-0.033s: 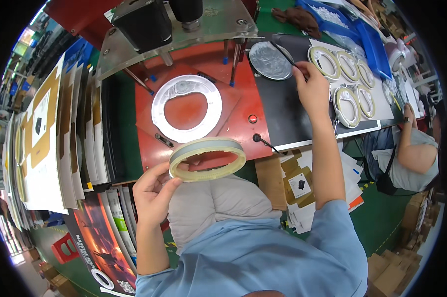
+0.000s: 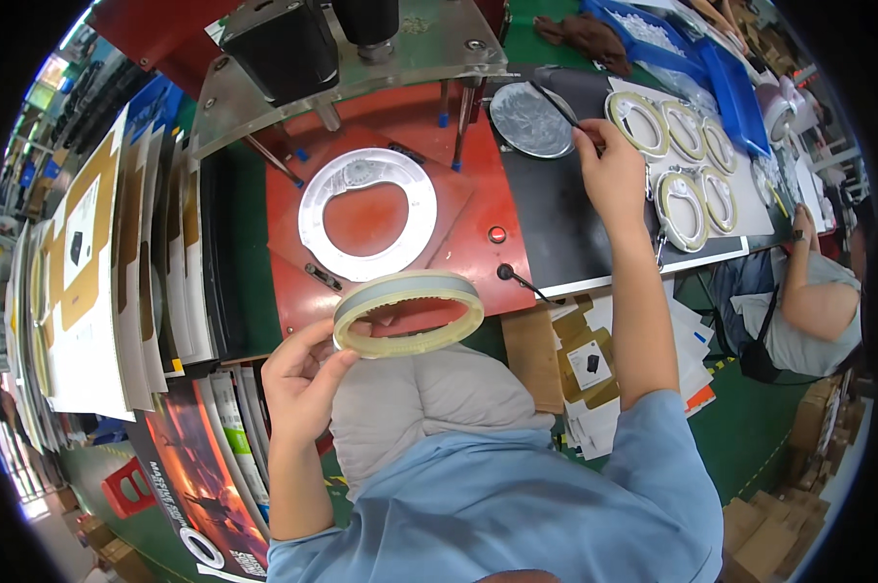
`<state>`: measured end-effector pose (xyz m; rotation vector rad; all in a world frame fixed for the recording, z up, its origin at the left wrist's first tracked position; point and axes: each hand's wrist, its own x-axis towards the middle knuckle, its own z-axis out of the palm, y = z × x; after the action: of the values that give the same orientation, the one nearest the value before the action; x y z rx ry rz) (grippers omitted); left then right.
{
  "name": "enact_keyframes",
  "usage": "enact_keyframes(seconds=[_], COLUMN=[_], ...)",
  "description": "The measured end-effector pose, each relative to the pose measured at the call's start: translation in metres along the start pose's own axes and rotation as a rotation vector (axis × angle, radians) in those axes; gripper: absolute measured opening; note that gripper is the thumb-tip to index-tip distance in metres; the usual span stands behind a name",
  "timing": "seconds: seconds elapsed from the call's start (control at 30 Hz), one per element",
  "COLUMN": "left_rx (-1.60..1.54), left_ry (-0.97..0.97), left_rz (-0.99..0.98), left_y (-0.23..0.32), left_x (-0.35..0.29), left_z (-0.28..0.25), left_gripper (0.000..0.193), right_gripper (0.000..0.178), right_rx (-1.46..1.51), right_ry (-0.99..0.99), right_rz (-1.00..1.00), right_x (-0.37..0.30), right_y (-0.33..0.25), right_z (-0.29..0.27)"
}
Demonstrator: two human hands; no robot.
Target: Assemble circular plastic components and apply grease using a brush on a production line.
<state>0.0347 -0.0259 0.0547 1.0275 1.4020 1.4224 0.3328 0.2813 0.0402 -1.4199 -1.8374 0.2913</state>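
My left hand (image 2: 308, 379) pinches the near left rim of a pale yellow plastic ring (image 2: 410, 316), tilted above my lap. The ring has a grey outer band and fine teeth inside. My right hand (image 2: 614, 170) grips a slim black stick (image 2: 556, 103); its far end reaches over a round metal dish (image 2: 526, 126) smeared with whitish paste. On the red press base (image 2: 478, 223) lies a flat white ring plate (image 2: 313, 219) with a small round gear-like part at its top. Several assembled yellow-and-white rings (image 2: 638, 124) rest right of my right hand.
A press with a clear plate (image 2: 420, 63) on metal posts overhangs the base. A red button (image 2: 497, 234) and a cable plug (image 2: 505, 271) sit at its right. Upright cardboard sheets (image 2: 89, 262) stand left. Blue trays (image 2: 730, 97) lie far right, near another person's arm (image 2: 808, 282).
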Motion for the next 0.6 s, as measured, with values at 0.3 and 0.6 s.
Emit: enact_keyframes(seconds=[0.3, 0.6], left_rx=[0.004, 0.047], left_ry=[0.017, 0.018], left_rz=[-0.005, 0.036], left_y=[-0.006, 0.002], left_x=[-0.003, -0.009], left_z=[-0.005, -0.008], left_gripper=[0.038, 0.036], right_gripper=[0.020, 0.019], right_rx=[-0.120, -0.129], right_ry=[0.035, -0.003], right_rz=[-0.019, -0.106], right_x=[0.003, -0.011], right_y=[-0.015, -0.006], right_z=[0.006, -0.004])
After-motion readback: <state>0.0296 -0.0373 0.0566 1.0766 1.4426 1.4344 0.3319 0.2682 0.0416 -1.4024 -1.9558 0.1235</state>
